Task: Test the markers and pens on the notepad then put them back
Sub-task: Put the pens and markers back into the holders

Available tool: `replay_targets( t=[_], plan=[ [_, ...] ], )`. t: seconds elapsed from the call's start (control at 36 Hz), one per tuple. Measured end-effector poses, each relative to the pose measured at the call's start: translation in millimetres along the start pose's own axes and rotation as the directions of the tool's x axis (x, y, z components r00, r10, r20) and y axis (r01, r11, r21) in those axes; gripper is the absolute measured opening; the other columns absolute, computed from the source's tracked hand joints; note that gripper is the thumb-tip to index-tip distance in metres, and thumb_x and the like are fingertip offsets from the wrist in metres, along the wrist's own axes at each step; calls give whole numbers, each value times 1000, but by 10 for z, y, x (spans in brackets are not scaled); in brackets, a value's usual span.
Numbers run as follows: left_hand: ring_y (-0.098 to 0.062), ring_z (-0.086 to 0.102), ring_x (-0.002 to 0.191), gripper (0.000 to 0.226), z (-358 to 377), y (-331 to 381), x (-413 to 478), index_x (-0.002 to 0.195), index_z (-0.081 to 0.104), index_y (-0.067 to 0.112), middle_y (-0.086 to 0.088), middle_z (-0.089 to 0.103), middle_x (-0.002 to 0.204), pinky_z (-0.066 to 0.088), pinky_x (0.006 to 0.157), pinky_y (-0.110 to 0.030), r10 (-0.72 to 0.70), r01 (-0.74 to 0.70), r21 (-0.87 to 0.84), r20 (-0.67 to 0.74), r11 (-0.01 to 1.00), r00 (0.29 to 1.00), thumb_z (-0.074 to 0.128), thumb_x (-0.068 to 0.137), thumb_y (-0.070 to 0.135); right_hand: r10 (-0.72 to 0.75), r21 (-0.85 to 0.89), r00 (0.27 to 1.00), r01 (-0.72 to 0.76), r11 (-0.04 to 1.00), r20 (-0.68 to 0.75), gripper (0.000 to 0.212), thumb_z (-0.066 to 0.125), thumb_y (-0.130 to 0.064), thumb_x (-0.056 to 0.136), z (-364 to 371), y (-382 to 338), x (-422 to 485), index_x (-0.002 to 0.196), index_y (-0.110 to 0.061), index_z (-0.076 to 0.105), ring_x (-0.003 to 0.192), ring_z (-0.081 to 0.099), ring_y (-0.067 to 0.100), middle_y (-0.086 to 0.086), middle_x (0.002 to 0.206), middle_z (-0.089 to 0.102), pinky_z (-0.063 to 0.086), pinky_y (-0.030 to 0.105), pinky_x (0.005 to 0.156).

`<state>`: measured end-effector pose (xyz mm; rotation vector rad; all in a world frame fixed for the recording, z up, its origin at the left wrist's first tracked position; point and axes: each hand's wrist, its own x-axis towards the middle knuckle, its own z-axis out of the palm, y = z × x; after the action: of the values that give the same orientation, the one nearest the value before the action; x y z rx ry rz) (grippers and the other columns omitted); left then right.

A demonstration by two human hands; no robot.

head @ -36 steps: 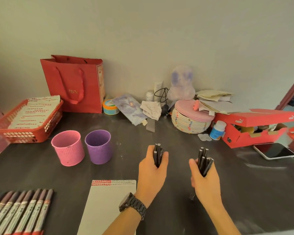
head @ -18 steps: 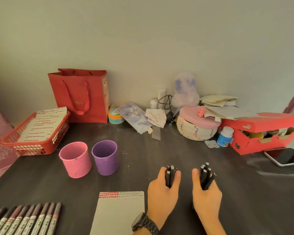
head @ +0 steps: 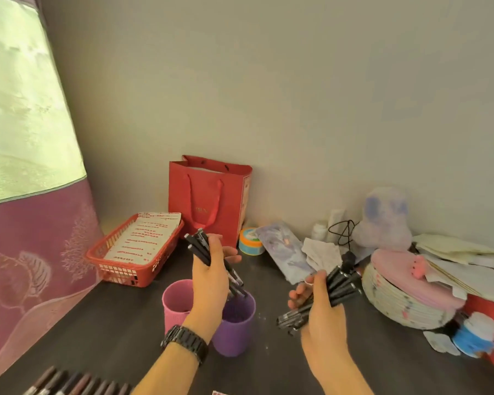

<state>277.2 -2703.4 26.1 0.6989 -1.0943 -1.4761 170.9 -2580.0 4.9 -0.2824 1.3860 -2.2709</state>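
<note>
Over the purple cup, your left hand has come up from the worktop. It is clamped on its bundle of black pens, tilted so the lower ends point into the cup's mouth; whether they touch it I cannot tell. Your right hand, just beside that cup, grips a second bundle held slantwise. You look to have begun putting them back. The pens are slim, dark and alike. The row of markers lies at the near left edge.
</note>
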Motion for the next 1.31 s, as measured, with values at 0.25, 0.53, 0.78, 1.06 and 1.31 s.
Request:
replay_targets(
  t=[0.25, 0.53, 0.78, 1.06, 1.31],
  plan=[
    [-10, 72, 77, 22, -148, -385, 118, 106, 55, 28, 6, 73, 81, 50, 63, -26, -80, 57, 219, 95, 974, 992, 44, 100, 46, -20, -162, 997, 32, 986, 75, 28, 58, -36, 100, 700, 509, 223, 95, -10, 68, 71, 73, 14, 2, 70, 74, 53, 33, 76],
    [4, 68, 85, 4, -245, -730, -69, 99, 54, 51, 21, 72, 92, 50, 69, -13, 36, -88, 423, 130, 902, 991, 52, 95, 51, -133, -532, 988, 157, 832, 83, 18, 70, -44, 89, 644, 918, 142, 83, -28, 68, 71, 69, -1, -16, 77, 74, 50, 25, 66],
    [-4, 69, 84, 24, -262, -792, -108, 94, 59, 36, 15, 71, 87, 53, 73, -17, 97, -137, 422, 117, 896, 988, 41, 105, 25, -169, -555, 980, 197, 808, 101, 38, 38, -56, 99, 612, 916, 93, 87, -31, 65, 79, 63, -9, -25, 82, 68, 44, 21, 68],
    [4, 63, 98, 25, -219, -577, -94, 101, 64, 44, 25, 68, 98, 48, 80, -19, -16, -117, 496, 256, 860, 967, 41, 104, 33, 136, -568, 957, 36, 822, 257, 24, 39, -49, 104, 572, 724, 157, 115, -40, 58, 102, 60, -1, -17, 112, 64, 47, 21, 78],
    [9, 43, 123, 30, -724, 288, -53, 130, 56, 37, 29, 54, 127, 33, 101, -18, 171, -355, 611, 339, 707, 925, 39, 105, 36, -127, -601, 936, 311, 736, 328, 40, 56, -53, 94, 206, 257, -152, 128, -33, 55, 119, 57, 1, -17, 129, 60, 44, 26, 101]
  ],
)
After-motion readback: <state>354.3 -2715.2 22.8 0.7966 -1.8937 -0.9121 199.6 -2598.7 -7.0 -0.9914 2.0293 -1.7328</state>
